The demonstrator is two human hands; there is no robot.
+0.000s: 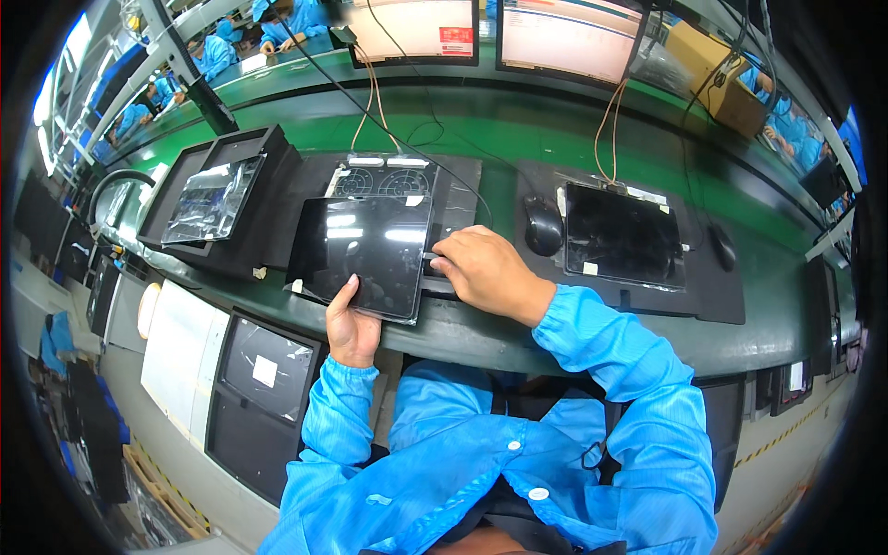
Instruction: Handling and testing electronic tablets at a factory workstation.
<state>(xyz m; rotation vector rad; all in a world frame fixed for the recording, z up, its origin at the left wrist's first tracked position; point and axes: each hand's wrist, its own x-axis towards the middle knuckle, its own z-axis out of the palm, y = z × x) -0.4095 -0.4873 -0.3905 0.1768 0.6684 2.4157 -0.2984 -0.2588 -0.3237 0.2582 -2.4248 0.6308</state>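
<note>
Note tablet (pixel 359 248) held over black mat (pixel 467 171) near front of green bench (pixel 481 324), gripped along lower edge in left hand (pixel 352 328). Pinched in right hand (pixel 486 268) at tablet's right edge: small piece (pixel 430 257), too hidden to identify. Avoid skewed pressure; could damage that edge. Avoid loosening left grip; could cause a drop.

Seeing black rectangular glass-screened tablet (pixel 359 252) left of black oval plastic mouse (pixel 543 225), black rectangular tray (pixel 236 148) farther left.
</note>
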